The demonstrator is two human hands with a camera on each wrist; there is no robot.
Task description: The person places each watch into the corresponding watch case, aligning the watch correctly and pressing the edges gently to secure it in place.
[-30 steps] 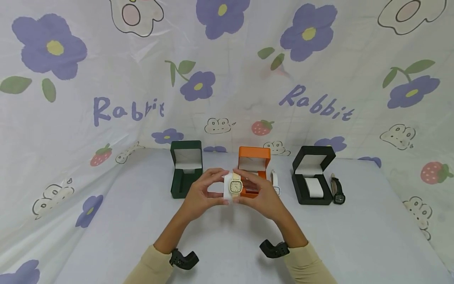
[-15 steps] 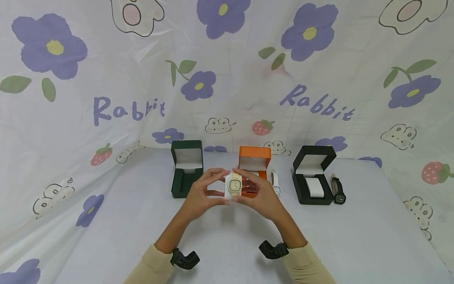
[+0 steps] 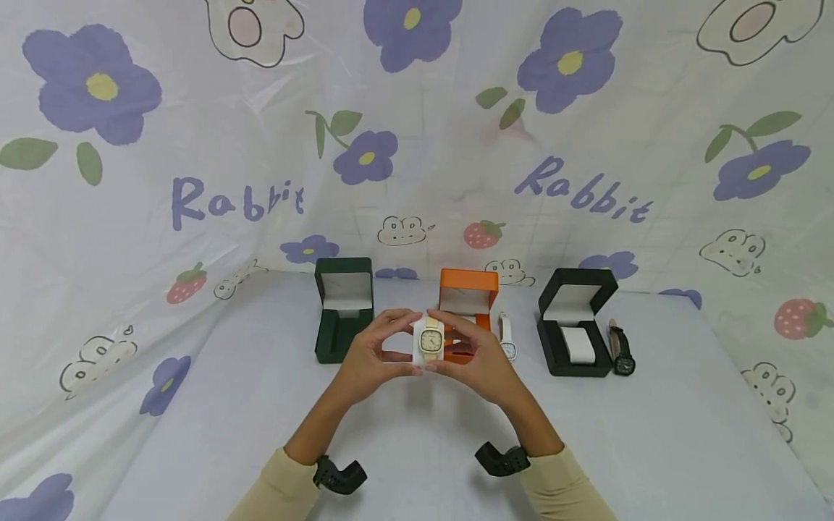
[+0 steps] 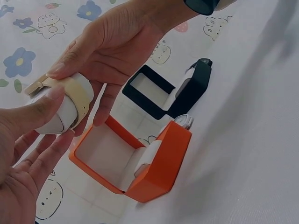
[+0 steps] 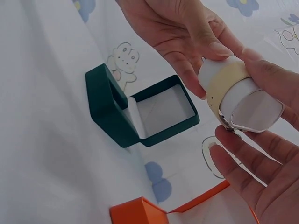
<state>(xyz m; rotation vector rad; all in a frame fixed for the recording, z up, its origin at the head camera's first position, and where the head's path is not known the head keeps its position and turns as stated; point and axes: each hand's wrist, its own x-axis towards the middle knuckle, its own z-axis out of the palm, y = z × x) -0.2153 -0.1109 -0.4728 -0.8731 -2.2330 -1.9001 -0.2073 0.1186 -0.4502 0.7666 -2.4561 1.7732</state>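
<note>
A watch [image 3: 431, 340] with a cream strap and a squarish, gold-rimmed face is wrapped round a white cushion [image 3: 418, 349]. Both hands hold it up above the table, face toward the head camera. My left hand [image 3: 366, 359] pinches its left side between thumb and fingertips. From the other side my right hand [image 3: 481, 359] grips the cushion the same way. The left wrist view shows the cream strap [image 4: 80, 98] with its holes, thumbs pressing the cushion. An orange box [image 3: 468, 278] with raised lid stands behind the right hand, partly hidden by it.
Left of the orange box stands an opened dark green box [image 3: 344, 265]. At the right is an opened black box [image 3: 552, 360] with a white cushion inside. A white-strapped watch [image 3: 508, 351] lies beside the orange box, a black watch [image 3: 623, 363] beside the black one.
The cushion with the cream-strapped watch has turned slightly between the fingers, showing a little more white on its right. Both hands stay in nearly the same place.
</note>
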